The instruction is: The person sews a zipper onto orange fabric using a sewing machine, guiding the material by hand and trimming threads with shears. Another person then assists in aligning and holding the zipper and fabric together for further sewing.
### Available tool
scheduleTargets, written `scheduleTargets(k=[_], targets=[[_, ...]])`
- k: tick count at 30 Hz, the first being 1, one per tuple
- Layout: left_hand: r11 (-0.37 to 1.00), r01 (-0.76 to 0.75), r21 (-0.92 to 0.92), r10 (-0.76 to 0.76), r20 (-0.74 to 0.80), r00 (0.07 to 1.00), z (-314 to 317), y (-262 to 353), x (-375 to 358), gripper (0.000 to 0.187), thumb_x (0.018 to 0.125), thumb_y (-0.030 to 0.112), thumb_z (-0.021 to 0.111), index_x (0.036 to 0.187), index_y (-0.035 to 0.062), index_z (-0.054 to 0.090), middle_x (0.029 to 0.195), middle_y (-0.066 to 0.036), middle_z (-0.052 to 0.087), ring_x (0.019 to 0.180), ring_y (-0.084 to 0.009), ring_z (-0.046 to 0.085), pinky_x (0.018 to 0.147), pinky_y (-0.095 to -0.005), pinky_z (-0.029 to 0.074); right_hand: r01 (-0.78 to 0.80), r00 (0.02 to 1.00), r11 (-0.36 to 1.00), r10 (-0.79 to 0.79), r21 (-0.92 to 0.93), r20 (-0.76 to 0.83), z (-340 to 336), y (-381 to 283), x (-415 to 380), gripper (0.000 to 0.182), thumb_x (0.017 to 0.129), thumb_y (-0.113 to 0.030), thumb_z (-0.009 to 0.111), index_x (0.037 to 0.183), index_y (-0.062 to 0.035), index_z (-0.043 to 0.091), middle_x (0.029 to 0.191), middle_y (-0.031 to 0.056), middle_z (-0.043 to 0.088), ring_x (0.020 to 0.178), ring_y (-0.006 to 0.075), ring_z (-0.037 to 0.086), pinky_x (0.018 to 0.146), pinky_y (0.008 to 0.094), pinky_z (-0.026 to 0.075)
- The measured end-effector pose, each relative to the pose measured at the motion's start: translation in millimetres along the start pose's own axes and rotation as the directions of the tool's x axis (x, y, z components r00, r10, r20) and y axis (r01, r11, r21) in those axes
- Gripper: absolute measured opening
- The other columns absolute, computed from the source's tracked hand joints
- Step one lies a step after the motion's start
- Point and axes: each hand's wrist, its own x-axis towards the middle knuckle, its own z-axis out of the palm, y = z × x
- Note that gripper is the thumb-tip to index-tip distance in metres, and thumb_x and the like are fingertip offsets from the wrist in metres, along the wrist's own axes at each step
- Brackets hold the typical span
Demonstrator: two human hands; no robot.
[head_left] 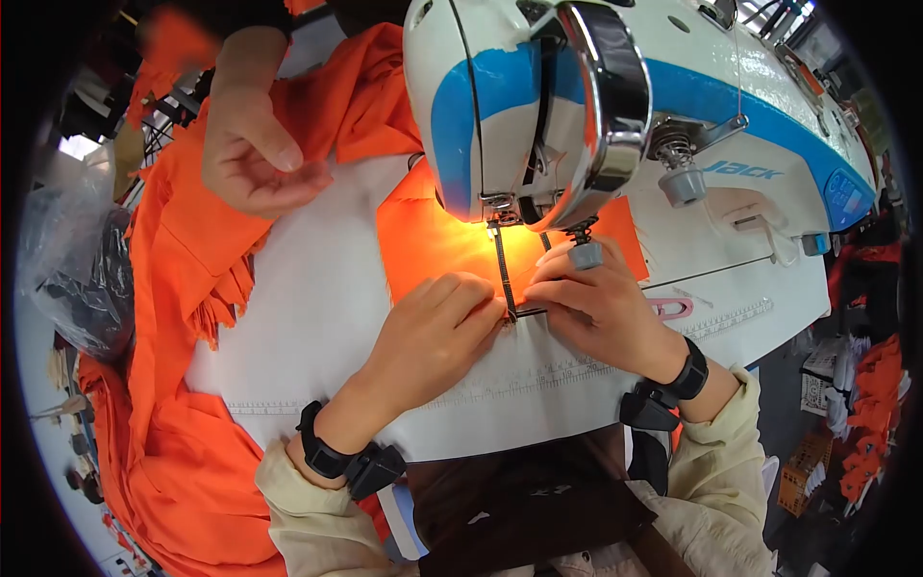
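Note:
An orange fabric piece point(423, 245) lies under the needle area of a white and blue sewing machine point(500, 87), lit by its lamp. A dark strip point(505, 269) runs down the fabric from the presser foot. My left hand point(433, 332) is closed at the fabric's lower edge, its fingertips at the strip's lower end. On the right, my right hand point(601, 303) has its fingers pinched at the same edge, below a grey knob. What lies between the fingertips of each hand is too small to make out.
Another person's hand point(260, 154) hangs over the table's left side, beside heaped orange fabric point(183, 250). Printed rulers point(264, 408) run along the white table point(298, 327). A pink object point(673, 308) lies right of my right hand.

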Motion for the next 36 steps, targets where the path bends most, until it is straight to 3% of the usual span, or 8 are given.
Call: scheduleTargets(k=[8, 10, 19, 23, 26, 29, 31, 36], targets=[[0.992, 0.037, -0.119, -0.045, -0.069, 0.997, 4.5, -6.0, -0.9, 0.024, 0.080, 0.007, 0.076, 0.103, 0.0037, 0.068, 0.115, -0.006, 0.066, 0.107, -0.0245, 0.065, 0.086, -0.0362, 0.055, -0.040, 0.999, 0.999, 0.041, -0.010, 0.027, 6.4, 1.6, -0.9, 0.031, 0.074, -0.004, 0.079, 0.103, -0.0129, 0.071, 0.104, -0.0006, 0.068, 0.108, 0.0239, 0.064, 0.100, 0.0410, 0.039], [0.979, 0.098, -0.180, -0.110, -0.057, 0.992, 3.7, -6.2, -1.0, 0.022, 0.081, 0.004, 0.075, 0.103, 0.0038, 0.069, 0.114, -0.007, 0.069, 0.106, -0.0259, 0.066, 0.088, -0.0368, 0.056, -0.016, 1.000, 1.000, 0.016, 0.006, -0.016, 8.2, 0.1, 4.0, 0.026, 0.075, -0.007, 0.078, 0.100, -0.0130, 0.071, 0.087, 0.0030, 0.056, 0.095, 0.0248, 0.057, 0.095, 0.0420, 0.043], [0.930, 0.185, -0.318, -0.215, -0.061, 0.975, 3.3, -7.6, 2.0, 0.020, 0.083, 0.001, 0.075, 0.102, 0.0042, 0.071, 0.106, -0.007, 0.072, 0.100, -0.0269, 0.068, 0.084, -0.0349, 0.056, 0.016, 1.000, 1.000, -0.016, -0.026, -0.017, 16.8, 3.8, 2.4, 0.017, 0.082, -0.012, 0.077, 0.094, -0.0108, 0.066, 0.090, 0.0044, 0.058, 0.095, 0.0281, 0.055, 0.093, 0.0416, 0.043], [0.928, 0.189, -0.322, -0.211, -0.034, 0.977, 1.0, -5.8, 0.9, 0.023, 0.084, 0.003, 0.075, 0.107, 0.0054, 0.070, 0.111, -0.007, 0.070, 0.104, -0.0258, 0.065, 0.088, -0.0344, 0.055, -0.005, 1.000, 0.998, 0.007, 0.064, -0.030, 21.9, 6.1, 2.8, 0.014, 0.085, -0.013, 0.075, 0.095, -0.0104, 0.066, 0.090, 0.0058, 0.057, 0.096, 0.0292, 0.054, 0.093, 0.0425, 0.043], [0.980, 0.156, -0.127, -0.153, 0.034, 0.988, -4.3, -7.7, -2.6, 0.028, 0.088, 0.009, 0.073, 0.116, 0.0054, 0.067, 0.118, -0.005, 0.067, 0.109, -0.0234, 0.062, 0.093, -0.0344, 0.052, -0.086, 0.996, 0.991, 0.085, 0.099, 0.011, 21.4, 4.5, 1.0, 0.014, 0.088, -0.015, 0.073, 0.099, -0.0095, 0.067, 0.088, 0.0083, 0.057, 0.092, 0.0302, 0.055, 0.089, 0.0427, 0.044], [0.929, 0.175, -0.327, -0.142, 0.121, 0.982, -6.4, -14.9, -5.3, 0.033, 0.096, 0.017, 0.065, 0.127, 0.0061, 0.063, 0.125, -0.004, 0.064, 0.113, -0.0212, 0.060, 0.096, -0.0352, 0.050, -0.184, 0.983, 0.973, 0.179, 0.137, 0.049, 19.9, 2.3, 2.5, 0.018, 0.084, 0.002, 0.075, 0.097, -0.0027, 0.064, 0.100, 0.0076, 0.064, 0.095, 0.0287, 0.061, 0.078, 0.0382, 0.049], [0.355, 0.644, -0.677, -0.389, 0.520, 0.761, -10.1, -7.3, -2.9, 0.035, 0.100, 0.020, 0.055, 0.132, 0.0068, 0.062, 0.124, -0.003, 0.064, 0.111, -0.0156, 0.060, 0.093, -0.0301, 0.050, -0.265, 0.964, 0.927, 0.252, 0.267, 0.082, 19.7, 1.4, 2.3, 0.021, 0.082, 0.004, 0.075, 0.101, -0.0020, 0.067, 0.100, 0.0090, 0.065, 0.094, 0.0267, 0.062, 0.074, 0.0362, 0.049], [-0.058, 0.785, -0.617, -0.368, 0.744, 0.558, 7.4, -30.4, -24.1, 0.042, 0.100, 0.012, 0.052, 0.141, 0.0025, 0.055, 0.138, -0.008, 0.060, 0.121, -0.0159, 0.060, 0.101, -0.0270, 0.049, -0.149, 0.987, 0.956, 0.159, 0.252, -0.021, 25.2, 0.4, 4.0, 0.029, 0.078, 0.007, 0.075, 0.105, -0.0034, 0.071, 0.094, 0.0088, 0.067, 0.088, 0.0252, 0.064, 0.073, 0.0349, 0.050]])
